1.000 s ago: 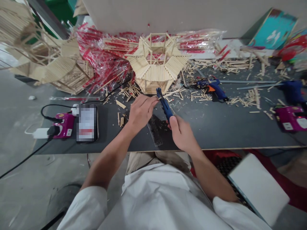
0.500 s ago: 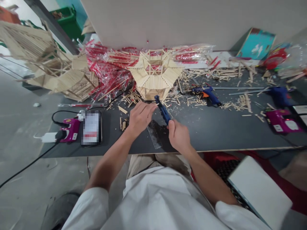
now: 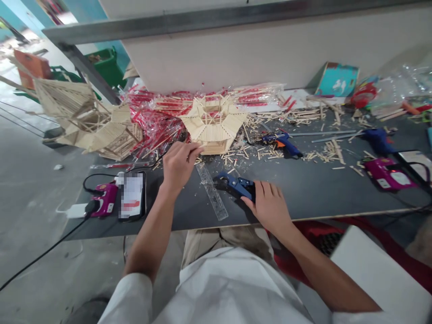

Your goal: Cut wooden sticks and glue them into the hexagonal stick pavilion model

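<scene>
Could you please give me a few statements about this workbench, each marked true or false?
1. The right hand grips a blue tool. True.
2. The phone lies to the right of the ruler. False: the phone is to the left of the clear ruler.
3. A blue glue gun lies to the right of the central wooden model. True.
4. The left hand holds the glue gun. False: the left hand is well away from it, on the other side of the central wooden model's middle.
</scene>
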A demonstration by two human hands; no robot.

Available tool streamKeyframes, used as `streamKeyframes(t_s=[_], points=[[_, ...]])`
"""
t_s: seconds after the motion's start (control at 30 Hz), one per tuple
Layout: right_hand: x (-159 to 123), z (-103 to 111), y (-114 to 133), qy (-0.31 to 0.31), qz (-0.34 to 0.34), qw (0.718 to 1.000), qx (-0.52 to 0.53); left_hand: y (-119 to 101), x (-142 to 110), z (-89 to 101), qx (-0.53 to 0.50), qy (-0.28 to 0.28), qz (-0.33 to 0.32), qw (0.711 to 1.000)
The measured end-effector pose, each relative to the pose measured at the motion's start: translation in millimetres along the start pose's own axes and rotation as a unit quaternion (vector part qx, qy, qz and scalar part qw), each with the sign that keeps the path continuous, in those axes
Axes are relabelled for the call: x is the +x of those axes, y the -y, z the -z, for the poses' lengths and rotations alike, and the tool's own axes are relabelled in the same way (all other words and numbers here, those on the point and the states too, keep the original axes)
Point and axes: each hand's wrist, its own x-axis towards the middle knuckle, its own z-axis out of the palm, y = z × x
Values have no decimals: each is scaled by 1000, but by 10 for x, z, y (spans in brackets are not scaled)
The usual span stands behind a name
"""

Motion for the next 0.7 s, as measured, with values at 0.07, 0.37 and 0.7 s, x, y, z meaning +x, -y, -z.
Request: streamKeyframes(t_s=[0.07, 0.37, 0.7], points=[[-21, -37, -6, -4, 18, 1000, -3, 7, 207, -25, 3, 39, 16, 999], [315, 194, -56, -59, 85, 985, 137, 401, 990, -498, -28, 109, 9, 994], [1901, 1019, -248, -229, 134, 919, 292, 555, 945, -713, -52, 126, 8, 991]])
